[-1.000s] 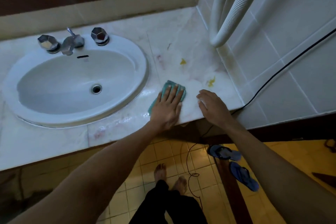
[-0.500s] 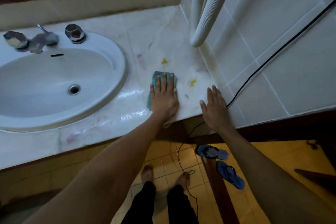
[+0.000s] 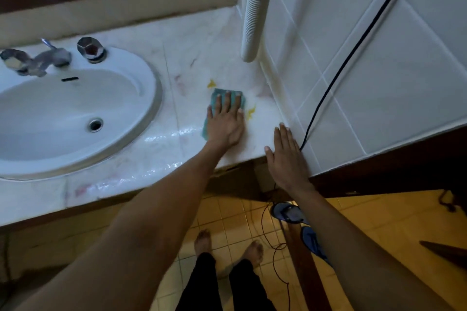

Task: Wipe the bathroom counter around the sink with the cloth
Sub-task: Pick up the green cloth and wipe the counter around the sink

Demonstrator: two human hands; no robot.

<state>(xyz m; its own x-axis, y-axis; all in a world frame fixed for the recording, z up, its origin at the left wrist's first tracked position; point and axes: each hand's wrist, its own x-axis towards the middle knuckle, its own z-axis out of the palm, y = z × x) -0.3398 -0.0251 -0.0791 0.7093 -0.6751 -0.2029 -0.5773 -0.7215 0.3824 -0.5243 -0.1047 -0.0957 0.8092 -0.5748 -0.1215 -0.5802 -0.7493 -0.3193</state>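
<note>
A teal cloth (image 3: 216,97) lies flat on the pale marble counter (image 3: 202,40), right of the white oval sink (image 3: 75,113). My left hand (image 3: 226,121) presses down on the cloth with its fingers spread, covering most of it. Two yellow stains mark the counter, one (image 3: 211,83) just beyond the cloth and one (image 3: 251,111) at its right edge. My right hand (image 3: 285,156) rests flat and empty on the counter's front right corner, against the tiled wall. Wet streaks (image 3: 161,137) shine on the counter in front of the sink.
A chrome tap with two knobs (image 3: 50,57) sits behind the basin. White ribbed hoses (image 3: 252,7) hang down the tiled right wall (image 3: 379,83), and a black cable (image 3: 341,65) runs across it. Below are yellow floor tiles, bare feet and blue sandals (image 3: 290,213).
My left hand has slid the cloth away from the front edge, toward the yellow stains. My right hand has flattened and shifted to the corner by the wall.
</note>
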